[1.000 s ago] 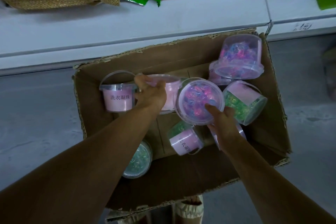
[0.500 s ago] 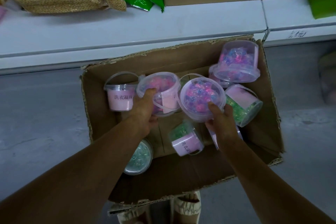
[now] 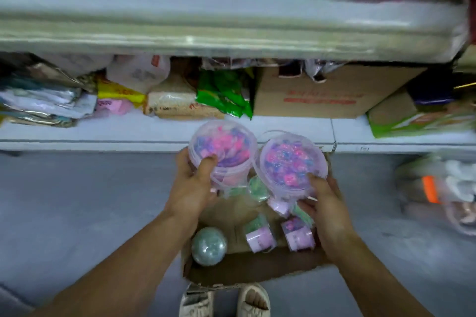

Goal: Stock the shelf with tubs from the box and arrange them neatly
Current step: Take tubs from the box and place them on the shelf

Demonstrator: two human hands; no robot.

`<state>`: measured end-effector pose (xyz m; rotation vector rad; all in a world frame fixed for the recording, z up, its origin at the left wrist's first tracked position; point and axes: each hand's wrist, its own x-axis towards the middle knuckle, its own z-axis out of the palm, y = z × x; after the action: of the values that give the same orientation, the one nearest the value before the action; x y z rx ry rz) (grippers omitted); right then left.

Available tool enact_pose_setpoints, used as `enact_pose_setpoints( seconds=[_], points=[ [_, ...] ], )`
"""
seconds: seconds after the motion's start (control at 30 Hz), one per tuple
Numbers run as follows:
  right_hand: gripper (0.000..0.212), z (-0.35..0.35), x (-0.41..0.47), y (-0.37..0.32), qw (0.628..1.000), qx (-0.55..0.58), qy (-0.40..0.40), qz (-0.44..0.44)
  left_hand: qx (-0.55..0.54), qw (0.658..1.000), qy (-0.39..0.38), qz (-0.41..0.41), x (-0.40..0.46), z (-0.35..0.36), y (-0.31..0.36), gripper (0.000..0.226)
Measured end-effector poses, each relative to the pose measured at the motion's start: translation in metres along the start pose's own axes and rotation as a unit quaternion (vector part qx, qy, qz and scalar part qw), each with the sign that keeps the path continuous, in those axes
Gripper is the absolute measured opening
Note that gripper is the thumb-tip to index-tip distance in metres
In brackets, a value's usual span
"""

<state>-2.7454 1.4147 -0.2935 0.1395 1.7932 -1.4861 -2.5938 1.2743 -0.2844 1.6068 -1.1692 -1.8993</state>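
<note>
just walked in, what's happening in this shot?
A person stands over an open cardboard box on the floor in front of a shelf. The left hand holds one clear tub of pink and purple beads; the right hand holds a second similar tub. Both tubs are up above the box, near the lower shelf's front edge, not yet set down. More tubs, some pink and some green, lie in the box. The frame is motion-blurred.
</note>
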Motion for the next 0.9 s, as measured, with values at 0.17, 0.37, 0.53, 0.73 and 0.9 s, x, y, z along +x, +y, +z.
enact_pose_setpoints(
  seconds=[0.17, 0.37, 0.53, 0.73, 0.9],
  points=[
    [0.019, 0.019, -0.075, -0.095, 0.998, -0.013, -0.022, -0.058, -0.006, 0.998, 0.000, 0.067, -0.066, -0.028, 0.102, 0.030],
    [0.010, 0.043, -0.171, -0.196, 0.993, -0.001, -0.027, -0.111, -0.039, 0.993, -0.005, 0.113, -0.151, -0.057, 0.215, 0.030],
    [0.008, 0.064, -0.248, -0.272, 0.986, -0.013, -0.041, -0.162, -0.047, 0.986, -0.013, 0.158, -0.212, -0.083, 0.293, 0.031],
    [0.013, 0.084, -0.312, -0.351, 0.974, -0.037, -0.082, -0.208, -0.059, 0.977, -0.005, 0.207, -0.265, -0.112, 0.368, 0.034],
    [0.014, 0.093, -0.347, -0.410, 0.963, -0.029, -0.117, -0.240, -0.093, 0.969, -0.012, 0.230, -0.300, -0.128, 0.419, 0.038]
  ],
)
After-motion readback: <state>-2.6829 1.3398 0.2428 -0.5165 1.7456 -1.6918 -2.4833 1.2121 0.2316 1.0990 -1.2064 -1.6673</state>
